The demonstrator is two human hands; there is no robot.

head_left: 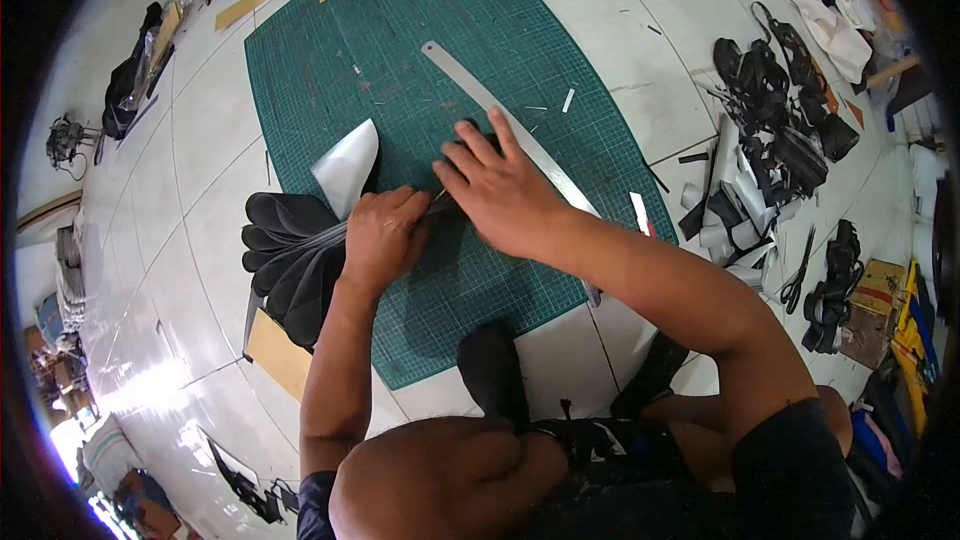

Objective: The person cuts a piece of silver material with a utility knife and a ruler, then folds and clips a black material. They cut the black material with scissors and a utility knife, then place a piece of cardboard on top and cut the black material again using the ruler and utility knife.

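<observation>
My left hand (385, 235) is closed around a bundle of black sheets (290, 265), whose looped, fanned ends spread out to its left. A white, curved-edged piece (348, 168) sticks up from beside the bundle. Close to the bundle's narrow right end, my right hand (495, 180) has its fingers spread; its thumb is mostly hidden, and a dark area lies beneath it. A long steel ruler (460, 75) lies diagonally on the green cutting mat (420, 300), passing beyond the right fingers and under the right forearm.
A cutter with a white and red body (642, 215) lies at the mat's right edge. Small white scraps (569, 100) dot the mat. Black straps and buckles (775, 90) are heaped on the right floor, beside pale offcuts (735, 210). Brown cardboard (280, 350) lies at left.
</observation>
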